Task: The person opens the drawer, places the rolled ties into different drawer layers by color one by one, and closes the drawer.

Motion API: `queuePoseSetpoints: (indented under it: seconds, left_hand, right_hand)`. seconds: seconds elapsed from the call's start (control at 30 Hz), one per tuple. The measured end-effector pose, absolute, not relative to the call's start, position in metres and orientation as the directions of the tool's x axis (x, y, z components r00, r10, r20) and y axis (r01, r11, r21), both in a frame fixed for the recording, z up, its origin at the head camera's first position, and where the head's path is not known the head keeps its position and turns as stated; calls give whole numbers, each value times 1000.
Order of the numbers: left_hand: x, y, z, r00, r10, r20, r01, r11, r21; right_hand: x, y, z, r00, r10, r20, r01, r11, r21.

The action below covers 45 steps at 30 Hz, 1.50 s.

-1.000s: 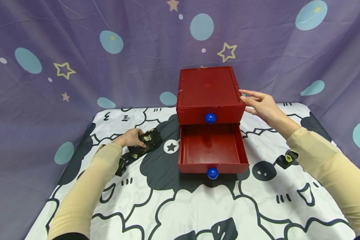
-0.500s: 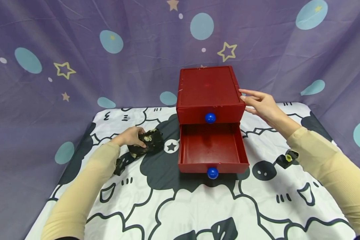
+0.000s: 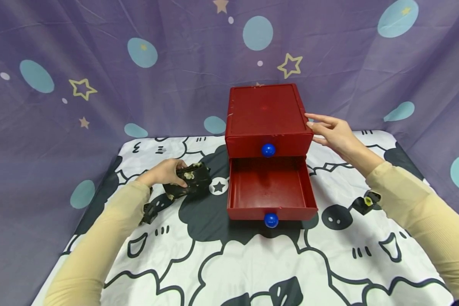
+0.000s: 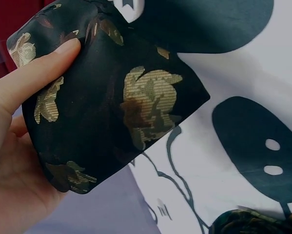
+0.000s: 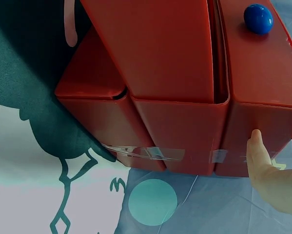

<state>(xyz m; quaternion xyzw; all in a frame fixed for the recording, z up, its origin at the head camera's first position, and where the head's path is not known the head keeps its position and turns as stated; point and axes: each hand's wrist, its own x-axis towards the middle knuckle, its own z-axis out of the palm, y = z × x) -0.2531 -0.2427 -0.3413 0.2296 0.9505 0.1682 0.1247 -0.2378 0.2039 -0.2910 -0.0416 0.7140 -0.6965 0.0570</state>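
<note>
My left hand (image 3: 164,173) grips a dark, shiny cloth pouch-like piece (image 3: 195,180) with gold flowers, left of the red drawer unit (image 3: 267,110). In the left wrist view, the thumb lies across the floral fabric (image 4: 107,97) with the other fingers behind it. My right hand (image 3: 334,135) touches the unit's right side with extended fingers. The right wrist view shows three stacked red boxes, with fingertips (image 5: 257,141) against the top one. The middle drawer (image 3: 269,189) stands pulled out with nothing in it, a blue knob (image 3: 271,220) on its front.
A small dark crumpled thing (image 3: 149,212) lies beside the left sleeve. Near the right sleeve is a small black thing with a yellow part (image 3: 368,201). The cartoon-print tablecloth (image 3: 260,263) covers the table, and a purple curtain (image 3: 191,85) hangs behind.
My left hand and forearm have shifted slightly, the sleeve moving left and the hand rising a little. The pouch-like piece's far end now reaches further right. My right hand and the drawers stay put.
</note>
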Motion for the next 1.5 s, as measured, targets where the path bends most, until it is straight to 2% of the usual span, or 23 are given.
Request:
queuePoseSetpoints:
  seconds: [0.67,0.93,1.5]
  left_hand:
    - [-236,-222,-308,-834,516,-196,405,813,418]
    - [-228,-218,-295,-816,553,-170,437,782,443]
    - [-216,-201,-266,-749,641,-170,504,717,482]
  right_hand:
    - [-238,204,-291,-990,-142,-15,18,-13,-1000]
    - [-238,205,-292,-990,-138,-21,21,1,-1000]
    - [-238,203,-291,-991,-135,-21,21,1,-1000]
